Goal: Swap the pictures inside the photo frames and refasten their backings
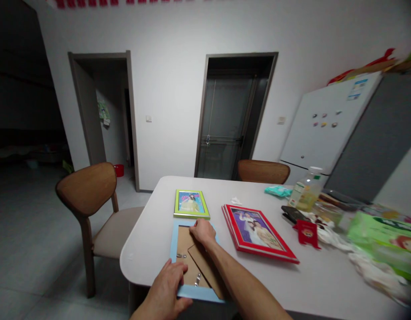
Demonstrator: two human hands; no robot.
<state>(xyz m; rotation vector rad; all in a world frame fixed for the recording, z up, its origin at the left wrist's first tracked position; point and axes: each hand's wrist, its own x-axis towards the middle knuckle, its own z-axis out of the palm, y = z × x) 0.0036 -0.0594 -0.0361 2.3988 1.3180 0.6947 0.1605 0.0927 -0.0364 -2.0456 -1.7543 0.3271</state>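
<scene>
The light-blue picture frame (175, 242) lies back side up at the near edge of the white table (145, 262), its brown backing board smooth and flat with small metal hangers; the left hand (168, 284) grips its lower left side, thumb apart from bent fingers, and the right hand (203, 232), wrist bent and fingers curled down, presses near its top. Just beyond sits a glossy green frame (192, 203), and to the right glossy red frames (259, 233) lie beside the right forearm (240, 275).
</scene>
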